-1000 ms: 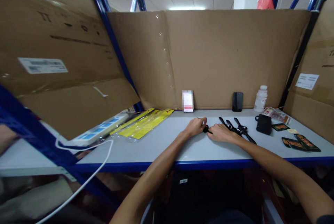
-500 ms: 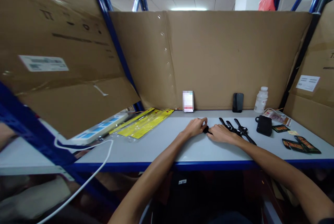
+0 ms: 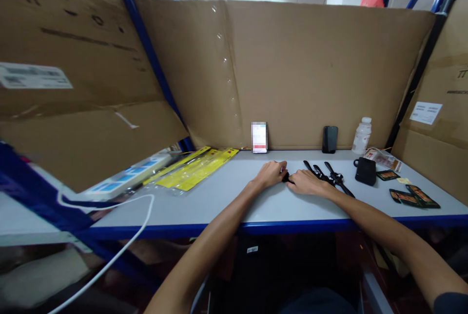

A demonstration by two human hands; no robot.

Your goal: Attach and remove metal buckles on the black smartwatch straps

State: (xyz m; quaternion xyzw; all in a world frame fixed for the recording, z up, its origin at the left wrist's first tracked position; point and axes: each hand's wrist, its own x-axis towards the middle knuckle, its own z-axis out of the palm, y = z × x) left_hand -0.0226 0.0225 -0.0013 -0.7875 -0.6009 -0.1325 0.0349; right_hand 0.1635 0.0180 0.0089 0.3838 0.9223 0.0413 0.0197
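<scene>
My left hand (image 3: 270, 174) rests over the table with its fingers curled round a small black item (image 3: 286, 177). From the other side my right hand (image 3: 306, 182) grips the same item, its thumb and fingers pressed together against it. Most of the item is covered by the fingers, so its kind does not show. Just right of my right hand lie several long, slim black tools with narrow handles (image 3: 342, 185), partly overlapping; their exact kind is unclear.
Yellow-backed clear packages (image 3: 201, 171) and a white power strip (image 3: 127, 177) lie left. A lit phone (image 3: 259, 137), a dark phone (image 3: 329, 139) and a bottle (image 3: 361, 136) stand before the cardboard back wall (image 3: 285, 70). A black pouch (image 3: 365, 171) and dark packets (image 3: 415, 197) lie right.
The view has shifted slightly, so the scene sits a little further left and higher. Both hands stay together on the black item, with barely any change in their fingers.
</scene>
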